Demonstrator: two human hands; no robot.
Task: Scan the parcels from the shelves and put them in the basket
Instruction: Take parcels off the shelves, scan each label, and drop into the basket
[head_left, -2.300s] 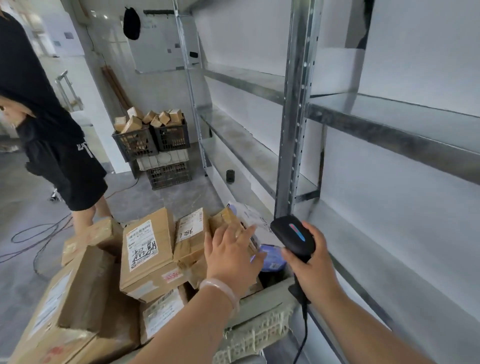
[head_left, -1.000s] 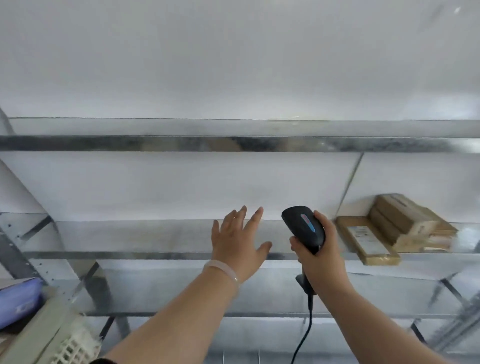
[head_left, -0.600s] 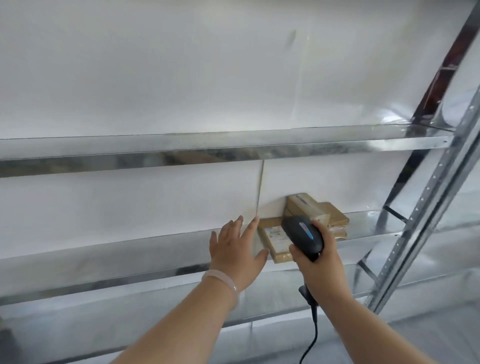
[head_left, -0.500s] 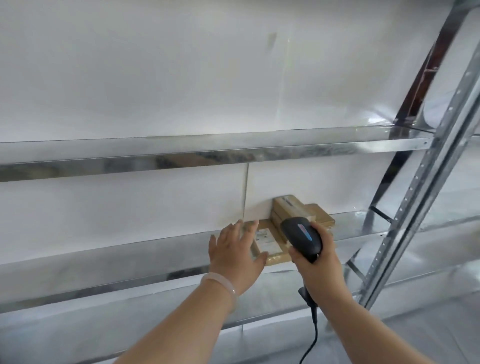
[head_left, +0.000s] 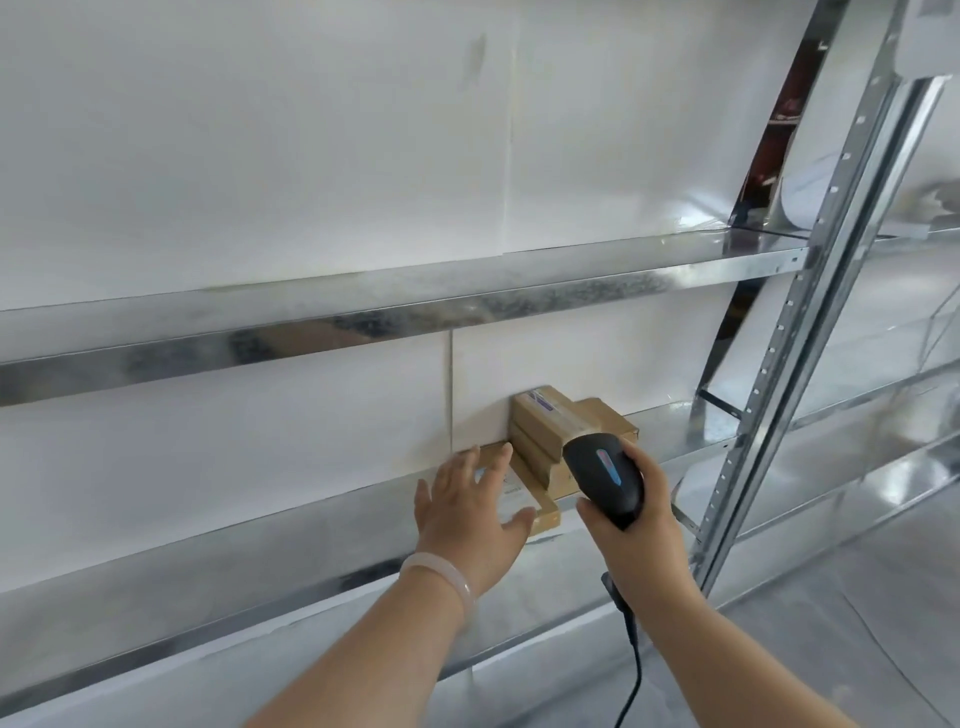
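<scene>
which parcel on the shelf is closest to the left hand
The flat parcel with the white label, at the shelf's front edge: the left hand spreads over it. The other parcels sit stacked behind it, nearer the scanner in the right hand.

The white wall (head_left: 234, 156) in front of me is made of flat panels. One vertical seam (head_left: 506, 156) runs down to the upper shelf (head_left: 363, 306), and a second seam (head_left: 450, 389) sits below that shelf, a little further left. A faint grey smudge (head_left: 478, 52) marks the wall near the top, just left of the higher seam. At my right a perforated metal upright (head_left: 810, 332) slants across, with a dark reddish gap (head_left: 779, 114) behind it. Some grey floor (head_left: 857, 597) shows at bottom right. A pale bangle (head_left: 436, 569) circles my left wrist.
</scene>
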